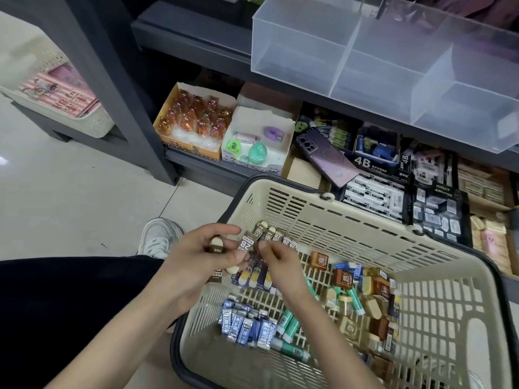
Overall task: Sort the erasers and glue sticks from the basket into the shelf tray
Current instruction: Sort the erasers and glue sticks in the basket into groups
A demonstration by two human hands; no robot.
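Two hands: left hand [196, 256] grasping several 2B erasers [246, 242], fingers of right hand [278, 256] pinching one of them, likely batching for one trip.
Basket [337, 209]: glue sticks [355, 301] loose inside.
Shelf tray [297, 37]: above, well apart.

We list: basket [351, 220], matt beige plastic lattice, dark smooth rim; tray [303, 51], clear, faintly frosted plastic; floor [70, 192], glossy pale tile; phone [325, 157], glossy purple back; 2B erasers [276, 237], brown paper sleeves; blue erasers [247, 324], shiny crinkled wrappers; glue sticks [355, 300], smooth green plastic.
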